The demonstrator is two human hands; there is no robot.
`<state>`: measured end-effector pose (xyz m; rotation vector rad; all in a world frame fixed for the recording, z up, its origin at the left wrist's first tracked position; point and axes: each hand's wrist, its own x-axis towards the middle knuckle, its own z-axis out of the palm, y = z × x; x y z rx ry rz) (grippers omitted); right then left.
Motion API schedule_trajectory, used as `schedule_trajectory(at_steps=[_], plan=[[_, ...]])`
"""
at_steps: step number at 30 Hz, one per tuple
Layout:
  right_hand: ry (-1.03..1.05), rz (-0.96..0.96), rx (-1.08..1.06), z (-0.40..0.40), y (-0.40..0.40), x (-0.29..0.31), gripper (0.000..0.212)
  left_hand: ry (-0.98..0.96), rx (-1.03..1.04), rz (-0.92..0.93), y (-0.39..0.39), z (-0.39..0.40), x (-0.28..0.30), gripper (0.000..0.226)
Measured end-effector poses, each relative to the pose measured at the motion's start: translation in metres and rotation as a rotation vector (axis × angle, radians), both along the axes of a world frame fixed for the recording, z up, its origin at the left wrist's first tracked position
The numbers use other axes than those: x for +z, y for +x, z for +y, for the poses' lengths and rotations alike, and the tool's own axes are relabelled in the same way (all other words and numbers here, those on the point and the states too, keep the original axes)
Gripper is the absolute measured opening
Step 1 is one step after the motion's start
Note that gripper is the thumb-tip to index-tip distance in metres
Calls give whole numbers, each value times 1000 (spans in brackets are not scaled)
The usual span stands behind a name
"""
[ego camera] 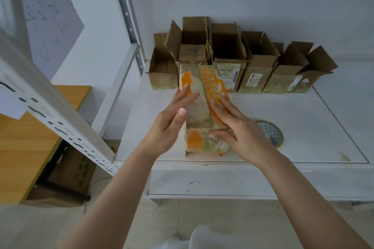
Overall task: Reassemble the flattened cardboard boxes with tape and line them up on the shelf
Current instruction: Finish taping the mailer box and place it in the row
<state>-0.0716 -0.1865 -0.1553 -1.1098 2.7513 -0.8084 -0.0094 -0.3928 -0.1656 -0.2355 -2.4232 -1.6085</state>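
An orange-and-white cardboard box (199, 107), covered in glossy tape, stands on the white shelf (303, 127) near its front edge. My left hand (172, 119) lies flat against the box's left side with straight fingers. My right hand (234, 125) presses its fingers on the box's top right while the thumb wraps the near end. A roll of tape (272, 134) lies on the shelf right behind my right hand, partly hidden by it.
Several open brown boxes (228, 56) stand in a row against the back wall. A white perforated shelf post (60, 119) crosses at the left. A wooden table (26, 143) stands left of the shelf, with a box (70, 172) under it.
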Motion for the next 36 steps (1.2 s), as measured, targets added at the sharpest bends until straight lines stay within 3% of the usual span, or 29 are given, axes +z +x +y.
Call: schedule_trajectory(at_steps=[9,16,21,23,25,28,34,36], plan=[[-72,-26,4,5,-2,-4,81,190,321,260,-21,45,-42,70],[-77,-8,11,3,-2,-9,85,-8,270,396,-23,44,-56,63],[-252,-162,-54,16,-2,-17,95,3,290,367,-23,41,-58,58],[-233,-62,-240,22,1,-20,92,-8,300,366,-23,39,-57,54],[-153,186,-360,25,3,-23,69,-10,300,349,-22,40,-56,52],[-197,448,-300,24,4,-24,56,-10,298,339,-22,41,-55,53],[-328,395,-258,20,10,-30,53,-9,290,340,-20,40,-55,52],[-381,273,-205,27,7,-33,54,-5,288,335,-20,40,-54,51]])
